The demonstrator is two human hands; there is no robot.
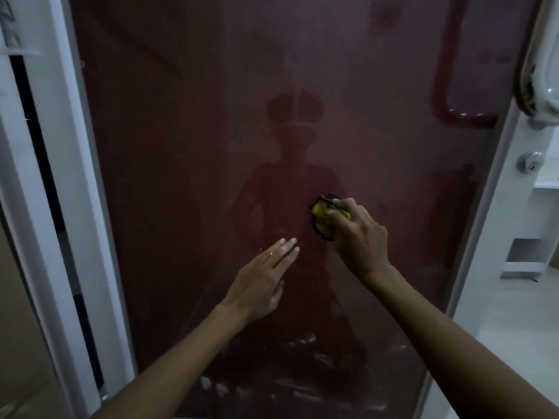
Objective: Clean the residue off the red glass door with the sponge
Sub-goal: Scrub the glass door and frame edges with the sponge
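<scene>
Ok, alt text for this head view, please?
The right hand presses a crumpled yellow sponge against the hazy red glass door, while the left hand rests flat on the glass beside it. White residue streaks show near the bottom.

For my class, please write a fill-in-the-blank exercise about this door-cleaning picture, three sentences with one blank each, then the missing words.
1. The right hand grips a sponge whose colour is ____.
2. The left hand is held at the red glass door with its fingers ____, holding nothing.
3. Whitish streaks of residue show mostly near the ____ of the door.

Missing words: yellow; straight; bottom
</scene>
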